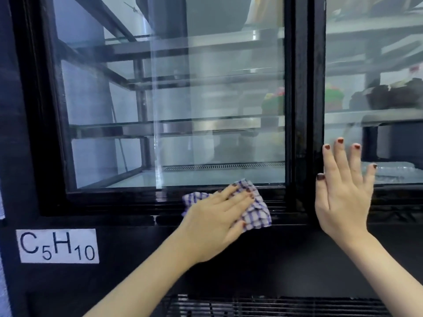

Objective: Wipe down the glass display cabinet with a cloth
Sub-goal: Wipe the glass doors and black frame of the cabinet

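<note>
Black framing and hazy glass fill the whole view. The display cabinet [29,110] stands right in front of the person. Its left pane [206,99] shows bare glass shelves [183,124] inside. Its right pane [377,65] shows some dark and colourful items too blurred to name. A white label [58,245] reading C5H10 is stuck on the black panel lower left, and a vent grille [274,307] runs along the bottom.

The checked cloth [256,216] sits bunched on the bottom rail [114,202] of the left door, just under the lower edge of the glass and near the central post [299,99]. The left hand [217,216] lies flat over it, fingers straight and close together, pressing rather than clutching. The right hand [343,197] is spread wide and holds nothing. Its palm is against the lower corner of the right pane and its thumb is by the post; I take it to be steadying the door.

So the step in hand looks like the lower frame and track, not the glass itself. The left pane carries a long vertical streak and a general haze, so I'd judge most of the job remains.

The next move calls for a firm, even slide of the cloth along the rail, with it kept under the palm so it doesn't roll out. Fingertip pressure would get it into the grooves before it goes up onto the pane.
</note>
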Tool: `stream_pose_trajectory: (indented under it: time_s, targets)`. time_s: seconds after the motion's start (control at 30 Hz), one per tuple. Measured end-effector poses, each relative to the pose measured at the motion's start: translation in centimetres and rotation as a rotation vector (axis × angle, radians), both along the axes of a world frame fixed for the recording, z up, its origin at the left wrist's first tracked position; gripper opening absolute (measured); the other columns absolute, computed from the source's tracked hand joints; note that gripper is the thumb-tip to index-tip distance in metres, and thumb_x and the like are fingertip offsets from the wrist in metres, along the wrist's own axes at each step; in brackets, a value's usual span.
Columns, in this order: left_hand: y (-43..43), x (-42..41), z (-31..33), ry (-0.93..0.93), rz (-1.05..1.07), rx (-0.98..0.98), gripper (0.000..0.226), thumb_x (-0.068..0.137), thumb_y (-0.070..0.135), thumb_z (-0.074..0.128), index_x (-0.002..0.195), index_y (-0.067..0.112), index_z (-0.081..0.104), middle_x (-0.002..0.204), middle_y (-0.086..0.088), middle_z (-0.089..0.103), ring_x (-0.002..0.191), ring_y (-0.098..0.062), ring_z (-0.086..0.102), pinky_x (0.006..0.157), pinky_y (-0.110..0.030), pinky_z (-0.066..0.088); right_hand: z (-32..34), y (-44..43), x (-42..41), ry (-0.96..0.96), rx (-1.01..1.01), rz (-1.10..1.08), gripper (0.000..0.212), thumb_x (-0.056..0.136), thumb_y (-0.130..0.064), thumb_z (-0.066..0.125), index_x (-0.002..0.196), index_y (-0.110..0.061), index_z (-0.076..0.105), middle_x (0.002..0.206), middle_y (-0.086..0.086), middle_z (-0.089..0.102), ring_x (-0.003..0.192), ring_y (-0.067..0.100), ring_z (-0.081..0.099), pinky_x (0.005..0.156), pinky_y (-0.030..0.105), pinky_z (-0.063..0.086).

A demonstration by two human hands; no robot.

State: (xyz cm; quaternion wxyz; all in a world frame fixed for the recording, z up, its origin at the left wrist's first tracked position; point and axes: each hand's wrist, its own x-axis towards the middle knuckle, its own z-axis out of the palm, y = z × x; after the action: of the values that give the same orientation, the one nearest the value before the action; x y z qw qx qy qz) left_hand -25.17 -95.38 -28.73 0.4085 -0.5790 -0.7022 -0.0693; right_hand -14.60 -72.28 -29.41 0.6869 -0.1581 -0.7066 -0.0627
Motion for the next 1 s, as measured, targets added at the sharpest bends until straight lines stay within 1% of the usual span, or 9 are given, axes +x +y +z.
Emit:
stream_pose_trajectory:
  time_s: [0.07, 0.13, 0.2, 0.27, 0.33, 0.37, 0.53, 0.83, 1.0]
  targets:
    - [4.0, 1.7, 0.6, -0.048, -0.024, -0.077, 0.053, 0.100, 0.035, 0.027, 0.150, 0.021, 0.020, 0.156, 0.008, 0.014, 0.145, -0.008, 0.002, 0.111, -0.024, -0.012, 0.1, 0.0, 0.1, -0.001, 0.015, -0.011, 0.052, 0.094, -0.024, 0.029, 0.145, -0.013, 0.028, 0.153, 0.005, 0.022, 0.143, 0.025, 0.014, 0.112, 0.057, 0.010]
    - [6.3, 2.7, 0.8, -0.024, 0.047, -0.104, 0.053, 0.102, 0.036, 0.019, 0.151, 0.022, 0.005, 0.158, 0.009, -0.001, 0.143, -0.007, -0.012, 0.109, -0.029, -0.020, 0.2, -0.1, 0.0, 0.007, 0.017, -0.021, 0.052, 0.094, -0.024, 0.030, 0.145, -0.013, 0.029, 0.152, 0.006, 0.024, 0.143, 0.026, 0.017, 0.112, 0.057, 0.011]
    - [6.6, 2.9, 0.6, -0.004, 0.137, -0.089, 0.053, 0.101, 0.037, 0.015, 0.151, 0.024, 0.005, 0.158, 0.011, -0.001, 0.143, -0.006, -0.012, 0.109, -0.036, -0.021, 0.2, -0.2, -0.1, 0.012, 0.019, -0.025, 0.052, 0.094, -0.023, 0.030, 0.145, -0.012, 0.029, 0.152, 0.007, 0.025, 0.142, 0.027, 0.018, 0.112, 0.058, 0.012]
    - [5.1, 3.0, 0.4, 0.060, 0.222, -0.085, 0.052, 0.098, 0.035, 0.018, 0.148, 0.025, 0.027, 0.154, 0.010, 0.022, 0.143, -0.008, 0.012, 0.116, -0.042, 0.001, 0.1, -0.3, -0.1, 0.014, 0.019, -0.025, 0.052, 0.094, -0.023, 0.030, 0.145, -0.011, 0.030, 0.152, 0.007, 0.025, 0.143, 0.027, 0.018, 0.112, 0.058, 0.012]
    - [2.8, 2.4, 0.5, 0.082, 0.272, -0.027, 0.051, 0.090, 0.033, 0.027, 0.132, 0.023, 0.055, 0.138, 0.007, 0.050, 0.130, -0.011, 0.044, 0.105, -0.042, 0.036, 0.2, -0.3, -0.1, 0.010, 0.013, -0.021, 0.052, 0.094, -0.023, 0.029, 0.144, -0.011, 0.030, 0.152, 0.006, 0.024, 0.143, 0.027, 0.017, 0.112, 0.058, 0.012]
    - [1.5, 1.8, 0.4, 0.062, 0.296, -0.012, 0.051, 0.087, 0.032, 0.030, 0.126, 0.020, 0.061, 0.132, 0.003, 0.056, 0.123, -0.014, 0.052, 0.099, -0.042, 0.044, 0.2, -0.3, -0.1, 0.005, 0.011, -0.016, 0.052, 0.094, -0.023, 0.029, 0.145, -0.012, 0.029, 0.152, 0.006, 0.024, 0.143, 0.026, 0.016, 0.112, 0.059, 0.013]
    - [-3.8, -1.4, -0.5, 0.050, 0.465, 0.073, 0.054, 0.085, 0.026, 0.031, 0.125, 0.003, 0.059, 0.131, -0.011, 0.056, 0.118, -0.028, 0.057, 0.090, -0.049, 0.048, 0.2, -0.4, 0.1, -0.019, -0.006, -0.003, 0.052, 0.094, -0.023, 0.028, 0.145, -0.013, 0.027, 0.153, 0.006, 0.023, 0.143, 0.026, 0.015, 0.111, 0.060, 0.013]
    - [7.3, 3.9, 0.0, 0.118, 0.179, 0.098, 0.052, 0.087, 0.035, 0.030, 0.128, 0.022, 0.059, 0.136, 0.007, 0.053, 0.128, -0.012, 0.047, 0.102, -0.030, 0.041, 0.3, -0.5, 0.0, -0.014, 0.005, -0.016, 0.052, 0.094, -0.023, 0.028, 0.145, -0.011, 0.028, 0.152, 0.007, 0.024, 0.143, 0.025, 0.014, 0.110, 0.060, 0.014]
    - [4.6, 1.7, -0.6, 0.142, 0.113, 0.219, 0.047, 0.082, 0.029, 0.041, 0.117, 0.013, 0.067, 0.126, -0.001, 0.062, 0.118, -0.018, 0.057, 0.096, -0.037, 0.046, -0.1, -0.8, -0.4, 0.013, 0.002, -0.022, 0.053, 0.093, -0.021, 0.030, 0.145, -0.010, 0.027, 0.152, 0.008, 0.024, 0.143, 0.027, 0.015, 0.110, 0.061, 0.014]
